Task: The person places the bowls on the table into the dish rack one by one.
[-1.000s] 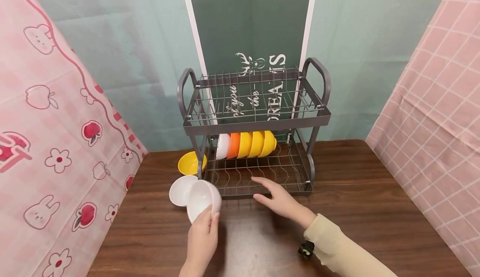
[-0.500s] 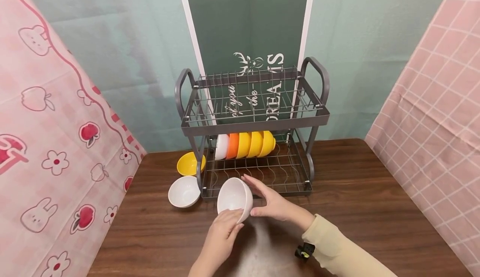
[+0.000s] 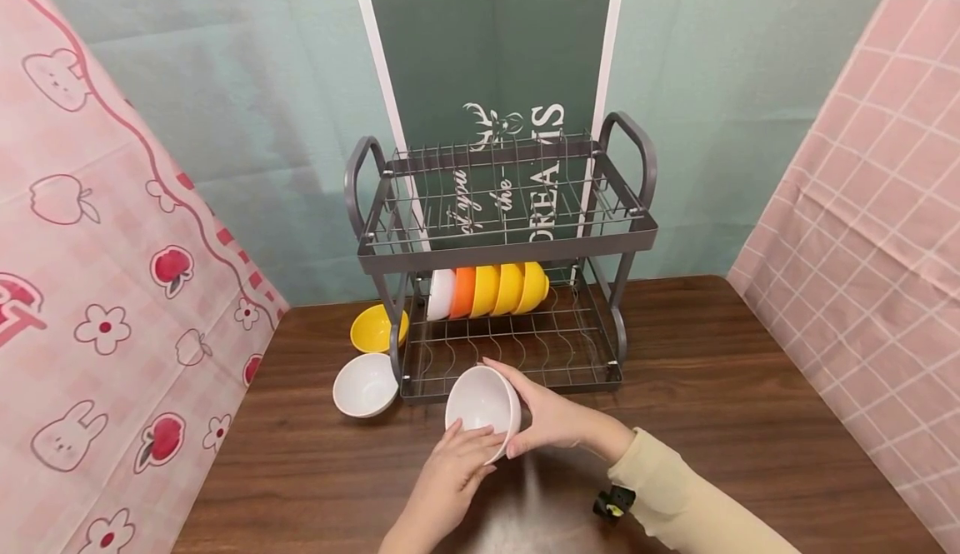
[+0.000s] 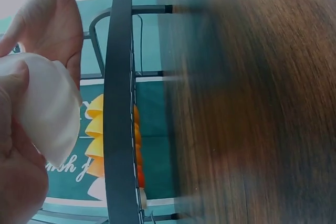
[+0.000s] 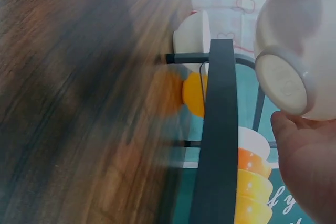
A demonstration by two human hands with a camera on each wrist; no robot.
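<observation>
A white bowl (image 3: pixel 478 397) is held up in front of the dish rack, tilted with its mouth toward me. My left hand (image 3: pixel 444 481) grips its near rim, fingers inside and thumb outside. On the other side my right hand (image 3: pixel 553 417) holds the bowl's right wall between thumb and fingers. The bowl's foot (image 5: pixel 283 85) shows in the right wrist view, with fingertips of the right hand against the wall below it. In the left wrist view the left thumb (image 4: pixel 18 77) presses on the outside of the bowl.
The two-tier grey rack (image 3: pixel 510 250) stands behind the hands. On its lower tier several nested bowls stand on edge: white (image 3: pixel 441 294), orange (image 3: pixel 462 291) and yellow (image 3: pixel 510 289). Left of the rack, a white bowl (image 3: pixel 365 386) and a yellow bowl (image 3: pixel 371 329) sit on the wooden table (image 3: pixel 285 454).
The left hand has carried the white bowl rightward from beside the other white bowl to the front of the rack. The right hand has closed from beside the bowl onto its right wall.
</observation>
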